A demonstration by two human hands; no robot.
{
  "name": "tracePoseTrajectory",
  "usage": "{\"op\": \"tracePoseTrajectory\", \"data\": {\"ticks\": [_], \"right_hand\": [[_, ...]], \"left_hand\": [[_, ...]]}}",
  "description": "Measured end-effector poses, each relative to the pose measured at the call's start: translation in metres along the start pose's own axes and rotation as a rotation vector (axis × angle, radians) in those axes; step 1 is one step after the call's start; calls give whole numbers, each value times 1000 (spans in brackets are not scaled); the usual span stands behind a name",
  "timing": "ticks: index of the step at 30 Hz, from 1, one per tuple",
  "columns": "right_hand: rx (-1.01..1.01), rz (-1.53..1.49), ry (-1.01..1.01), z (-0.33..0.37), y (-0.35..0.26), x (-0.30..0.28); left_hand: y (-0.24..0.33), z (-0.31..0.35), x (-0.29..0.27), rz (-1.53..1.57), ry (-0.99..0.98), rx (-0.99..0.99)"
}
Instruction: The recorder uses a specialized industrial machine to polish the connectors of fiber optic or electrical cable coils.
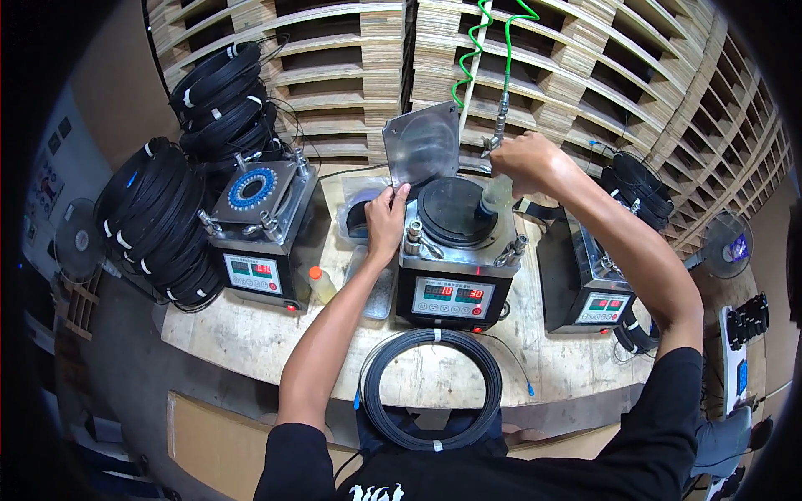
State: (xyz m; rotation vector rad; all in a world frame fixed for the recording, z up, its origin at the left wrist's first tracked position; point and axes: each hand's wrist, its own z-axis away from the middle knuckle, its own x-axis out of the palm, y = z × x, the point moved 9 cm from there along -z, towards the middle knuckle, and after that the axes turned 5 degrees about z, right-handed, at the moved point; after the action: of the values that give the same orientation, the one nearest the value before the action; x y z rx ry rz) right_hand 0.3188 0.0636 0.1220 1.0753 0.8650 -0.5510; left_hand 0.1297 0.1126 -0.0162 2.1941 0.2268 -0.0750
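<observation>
My left hand (386, 219) is closed on the lower corner of a square metal plate (422, 144), holding it tilted up at the back left of the middle machine (451, 299). On this machine's top lies a round black polishing pad (447, 213). My right hand (528, 163) grips a translucent bottle (499, 194) from above, its dark lower end at the pad's right side. A metal air gun (499, 125) on a coiled green hose (508, 50) hangs beside my right fingers; I cannot tell whether they touch it.
A coil of black cable (373, 392) lies at the table's front edge. Two similar machines flank the middle one: the left (255, 275) and the right (597, 305). Cable coils (154, 225) are stacked left. An orange-capped bottle (321, 285) stands between machines. Wooden pallets (334, 63) rise behind.
</observation>
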Motion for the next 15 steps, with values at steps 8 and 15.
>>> {"op": "tracePoseTrajectory", "data": {"ticks": [8, 15], "right_hand": [[2, -33, 172, -50, -3, -13], [-50, 16, 233, -43, -29, -29]], "left_hand": [[1, 1, 2, 31, -8, -35], [3, 1, -1, 30, 10, -21]]}}
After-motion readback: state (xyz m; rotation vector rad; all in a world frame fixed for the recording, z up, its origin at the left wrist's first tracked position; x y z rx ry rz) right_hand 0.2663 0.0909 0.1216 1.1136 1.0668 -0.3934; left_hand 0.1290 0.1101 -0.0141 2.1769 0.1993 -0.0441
